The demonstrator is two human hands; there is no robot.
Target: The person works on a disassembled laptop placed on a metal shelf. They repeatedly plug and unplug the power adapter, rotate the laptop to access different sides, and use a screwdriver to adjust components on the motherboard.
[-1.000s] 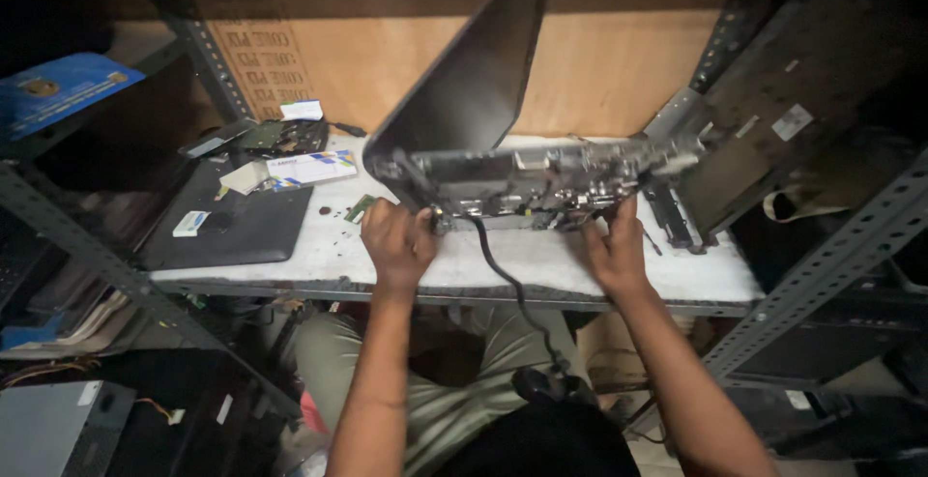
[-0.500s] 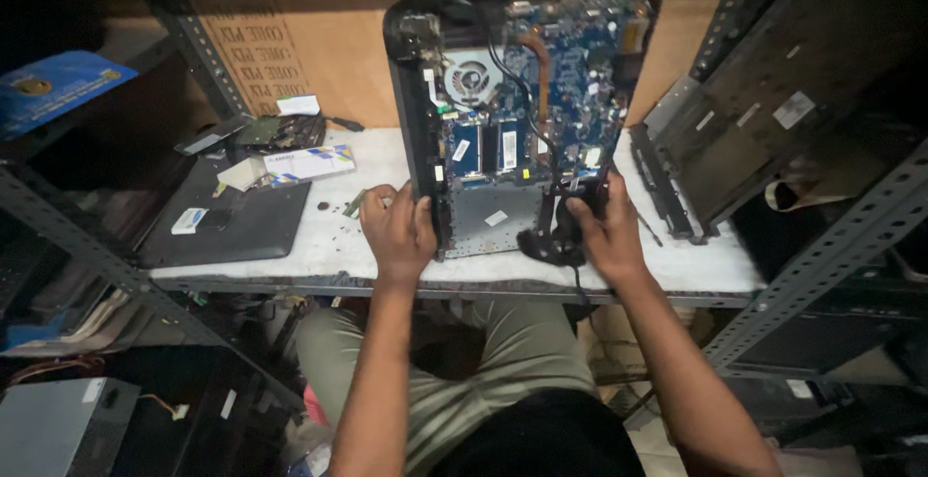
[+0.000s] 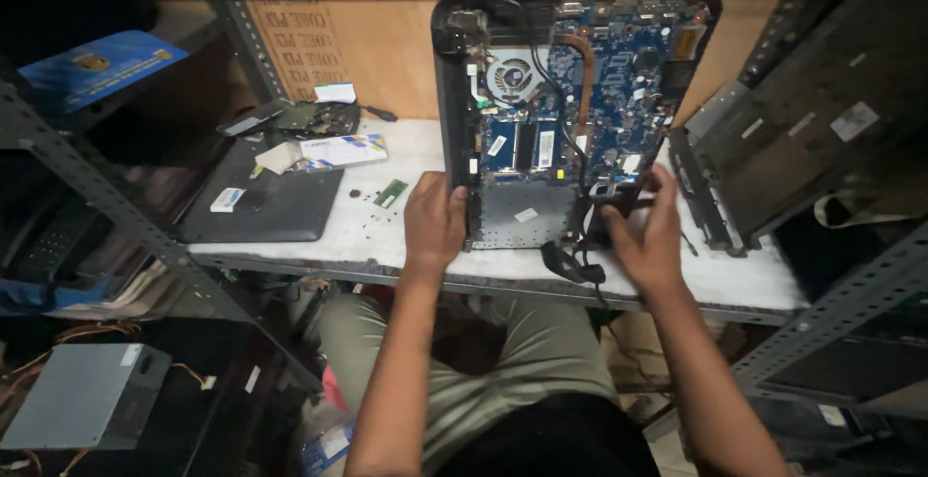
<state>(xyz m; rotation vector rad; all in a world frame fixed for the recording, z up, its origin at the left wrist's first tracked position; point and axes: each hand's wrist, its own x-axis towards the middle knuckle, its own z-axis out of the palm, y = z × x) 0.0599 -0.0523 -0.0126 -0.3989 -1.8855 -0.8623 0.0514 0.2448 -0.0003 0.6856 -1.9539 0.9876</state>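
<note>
Opened laptop chassis stood tilted on the white bench, left hand clamped on its left edge, right hand curled round the lower-right corner by loose black cables; looked rigid, moderately heavy, exposed board fragile, so frame edges only.

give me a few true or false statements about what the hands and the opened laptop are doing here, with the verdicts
1. The opened laptop shows its blue circuit board and round fan. True.
2. The left hand grips the laptop's left edge. True.
3. The right hand rests flat on the closed dark laptop. False: it is at the opened laptop's lower right corner, by black cables.
4. The small green module lies on the white bench top. True.
5. The fan is square and red. False: round and pale.
</note>
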